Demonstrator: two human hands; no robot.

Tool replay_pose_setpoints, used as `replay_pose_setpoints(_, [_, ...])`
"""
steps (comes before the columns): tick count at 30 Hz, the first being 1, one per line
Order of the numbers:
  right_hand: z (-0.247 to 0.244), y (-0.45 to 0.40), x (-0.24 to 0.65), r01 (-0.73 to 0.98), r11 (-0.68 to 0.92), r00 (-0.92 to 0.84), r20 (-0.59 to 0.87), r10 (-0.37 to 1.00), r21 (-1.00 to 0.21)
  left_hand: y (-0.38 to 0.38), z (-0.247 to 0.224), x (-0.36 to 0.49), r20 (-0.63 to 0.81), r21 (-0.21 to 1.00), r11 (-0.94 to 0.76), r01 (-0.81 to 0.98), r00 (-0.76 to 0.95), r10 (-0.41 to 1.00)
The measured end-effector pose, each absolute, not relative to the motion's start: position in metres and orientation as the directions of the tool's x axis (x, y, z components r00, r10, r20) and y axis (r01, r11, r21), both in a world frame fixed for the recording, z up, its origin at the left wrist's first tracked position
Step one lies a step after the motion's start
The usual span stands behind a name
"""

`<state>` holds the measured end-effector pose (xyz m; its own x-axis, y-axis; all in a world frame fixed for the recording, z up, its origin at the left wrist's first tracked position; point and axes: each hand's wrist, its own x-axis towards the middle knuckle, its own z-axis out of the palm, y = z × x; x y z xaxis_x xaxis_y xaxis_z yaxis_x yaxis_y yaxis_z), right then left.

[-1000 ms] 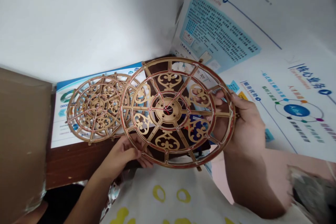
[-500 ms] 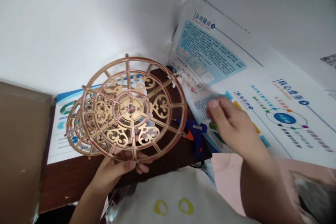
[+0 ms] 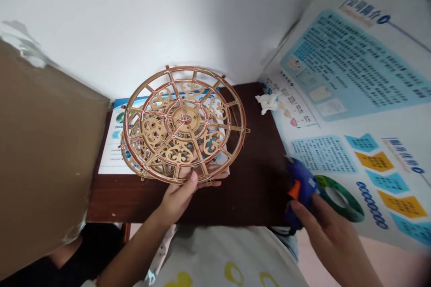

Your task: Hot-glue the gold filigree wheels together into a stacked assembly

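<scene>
My left hand [image 3: 182, 199] grips the near rim of a round wooden wheel frame [image 3: 186, 119], thumb on top and fingers underneath. The wheel has two outer rings, spokes, scroll cutouts and a hub, with reddish glue-like lines along it. A second similar wheel [image 3: 129, 154] lies partly hidden beneath it. At the right edge of the table, my right hand [image 3: 332, 228] closes around a blue glue gun [image 3: 303, 181] with an orange trigger. The thumb is at the handle, and the other fingers are partly hidden behind the gun.
A printed sheet [image 3: 109, 161] lies on the dark brown table [image 3: 256, 197] under the wheels. Crumpled white tissue [image 3: 268, 103] sits at the back right. Cardboard [image 3: 50, 157] stands on the left, a printed board [image 3: 336, 121] on the right, and a white wall [image 3: 168, 18] behind.
My right hand has come down from above the printed board to the glue gun and taken hold of it. The wheel stays in my left hand, slightly turned. The view has shifted right.
</scene>
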<state>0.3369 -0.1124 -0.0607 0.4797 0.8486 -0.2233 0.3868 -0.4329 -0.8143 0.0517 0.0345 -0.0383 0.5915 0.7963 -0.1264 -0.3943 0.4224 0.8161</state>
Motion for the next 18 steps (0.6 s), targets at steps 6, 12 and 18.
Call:
replay_pose_setpoints(6, [-0.055,-0.100,0.316,-0.439,-0.368,0.025,-0.420,0.907,-0.820,0.022,-0.049,0.059,-0.095,0.875,0.310,-0.372,0.496,0.863])
replay_pose_setpoints(12, [-0.071,-0.091,0.288,-0.403,-0.345,-0.045,-0.358,0.933,-0.848,0.008,-0.059,0.068,-0.133,0.955,0.222,-0.198,0.380,0.915])
replay_pose_setpoints(18, [-0.089,-0.092,0.270,-0.191,-0.137,-0.010,-0.137,0.990,-0.972,0.002,-0.071,0.066,-0.086,0.988,0.042,0.146,0.308,0.948])
